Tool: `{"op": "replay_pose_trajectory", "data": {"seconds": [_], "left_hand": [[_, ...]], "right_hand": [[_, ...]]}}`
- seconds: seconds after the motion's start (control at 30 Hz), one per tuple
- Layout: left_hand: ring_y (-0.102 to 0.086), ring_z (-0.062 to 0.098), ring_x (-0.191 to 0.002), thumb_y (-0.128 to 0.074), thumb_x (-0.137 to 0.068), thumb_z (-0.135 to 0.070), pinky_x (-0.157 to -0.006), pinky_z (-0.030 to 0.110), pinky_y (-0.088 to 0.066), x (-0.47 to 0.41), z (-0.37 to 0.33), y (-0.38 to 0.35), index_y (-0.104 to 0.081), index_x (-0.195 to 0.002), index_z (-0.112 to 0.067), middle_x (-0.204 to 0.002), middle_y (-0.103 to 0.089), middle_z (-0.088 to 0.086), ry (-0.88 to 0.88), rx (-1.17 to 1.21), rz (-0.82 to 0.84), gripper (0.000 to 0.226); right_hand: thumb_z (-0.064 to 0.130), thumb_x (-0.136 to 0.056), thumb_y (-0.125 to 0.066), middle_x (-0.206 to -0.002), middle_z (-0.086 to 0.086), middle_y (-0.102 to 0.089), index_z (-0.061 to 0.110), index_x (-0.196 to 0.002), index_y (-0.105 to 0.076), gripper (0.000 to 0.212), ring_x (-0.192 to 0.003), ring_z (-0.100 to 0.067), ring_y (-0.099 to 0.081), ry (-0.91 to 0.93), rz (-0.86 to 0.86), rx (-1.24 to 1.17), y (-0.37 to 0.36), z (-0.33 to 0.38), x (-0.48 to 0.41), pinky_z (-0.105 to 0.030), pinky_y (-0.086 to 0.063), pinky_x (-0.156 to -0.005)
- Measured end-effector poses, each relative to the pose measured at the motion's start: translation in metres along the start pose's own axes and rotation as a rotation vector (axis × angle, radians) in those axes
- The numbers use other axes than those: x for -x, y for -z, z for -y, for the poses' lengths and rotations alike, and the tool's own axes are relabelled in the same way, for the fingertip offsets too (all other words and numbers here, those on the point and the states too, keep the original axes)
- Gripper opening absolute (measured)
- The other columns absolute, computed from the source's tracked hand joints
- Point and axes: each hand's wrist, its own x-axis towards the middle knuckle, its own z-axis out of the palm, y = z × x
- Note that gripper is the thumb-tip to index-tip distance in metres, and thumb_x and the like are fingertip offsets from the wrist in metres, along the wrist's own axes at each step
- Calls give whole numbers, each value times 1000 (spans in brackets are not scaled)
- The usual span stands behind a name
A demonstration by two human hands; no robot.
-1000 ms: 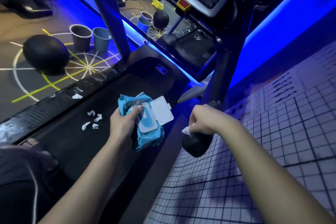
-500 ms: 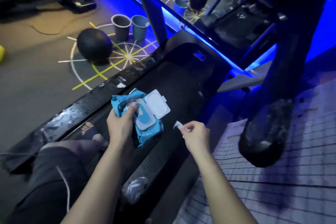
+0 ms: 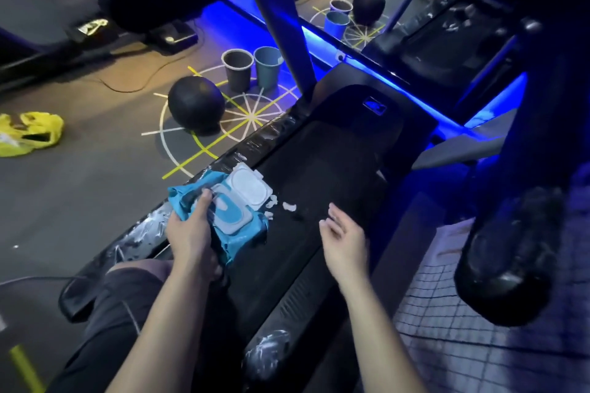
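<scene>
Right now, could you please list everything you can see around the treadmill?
wipe pack: one, blue with open white lid, over the belt's left edge
paper scraps: a few, white, on the belt beside the pack
treadmill belt: one, black, centre
ball: one, black, floor left of the treadmill
grey bucket: one, floor behind the ball
blue bucket: one, beside the grey one
bag: one, yellow, floor far left
left hand: grips the pack
right hand: open over the belt, holding nothing
</scene>
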Motion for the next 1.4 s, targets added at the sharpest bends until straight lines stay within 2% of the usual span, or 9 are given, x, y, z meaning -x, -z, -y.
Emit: {"op": "replay_pose_trajectory", "data": {"seconds": [0.2, 0.37, 0.47, 0.63, 0.77, 1.0, 1.2, 1.3, 1.4], "left_hand": [[-79, 34, -100, -84, -91, -37, -91, 64, -59, 44, 12, -22, -74, -117, -19, -110, -81, 9, -11, -105, 116, 33], [-78, 35, -99, -84, -91, -26, -89, 50, -64, 86, 24, -40, -77, -110, -13, -101, -81, 10, -90, -215, 313, 24], [-75, 20, -83, -80, -94, -19, -73, 32, -62, 116, 30, -53, -77, -103, -10, -89, -81, 4, -151, -317, 437, 13], [-75, 24, -88, -86, -88, -15, -88, 45, -59, 154, 50, -66, -79, -101, -10, -96, -82, 11, -216, -508, 654, 15], [-77, 13, -85, -90, -84, -22, -77, 32, -60, 183, 63, -66, -79, -98, -14, -90, -82, 2, -264, -619, 742, 20], [-74, 7, -80, -88, -87, -18, -75, 31, -57, 197, 75, -60, -78, -96, -17, -88, -82, -1, -345, -704, 797, 13], [-74, 5, -80, -85, -88, -20, -75, 32, -57, 204, 81, -50, -79, -93, -24, -83, -79, -12, -409, -815, 783, 9], [-71, -3, -71, -85, -89, -15, -66, 19, -54, 208, 83, -45, -77, -90, -20, -75, -76, -18, -348, -762, 784, 9], [-75, 8, -77, -88, -87, -19, -72, 29, -58, 204, 81, -43, -80, -92, -17, -83, -81, -4, -271, -696, 742, 10]], "right_hand": [[21, -95, -66, -108, 16, -74, 23, -118, -74, 24, -92, 14, -65, -2, -4, -81, 29, -9, 49, -21, -54, -94], [22, -95, -68, -93, 13, -74, 22, -101, -76, 11, -86, 6, -67, 222, -73, -65, 55, 10, 81, -8, -49, -73], [21, -92, -72, -86, 13, -70, 24, -89, -74, 4, -79, -2, -67, 434, -150, 1, 74, 16, 96, -14, -51, -71], [25, -91, -70, -96, 9, -66, 25, -97, -75, 8, -88, -8, -59, 470, -118, 223, 99, 4, 109, -26, -51, -81], [16, -89, -68, -97, 8, -64, 23, -104, -77, 19, -86, -14, -64, 404, -110, 277, 114, -14, 115, -39, -54, -86], [9, -91, -69, -97, 14, -56, 16, -111, -77, 23, -90, -8, -60, 354, -86, 275, 129, -31, 123, -10, -49, -81], [14, -94, -62, -107, 11, -54, 17, -110, -70, 18, -96, -10, -57, 258, 60, 320, 138, -41, 124, -9, -42, -75], [23, -101, -52, -120, 8, -50, 19, -114, -61, 16, -110, -19, -51, 271, 130, 424, 134, -45, 130, -26, -45, -86], [32, -103, -49, -115, 13, -47, 27, -100, -55, 8, -108, -18, -50, 281, 158, 400, 132, -48, 136, -32, -43, -88]]}}
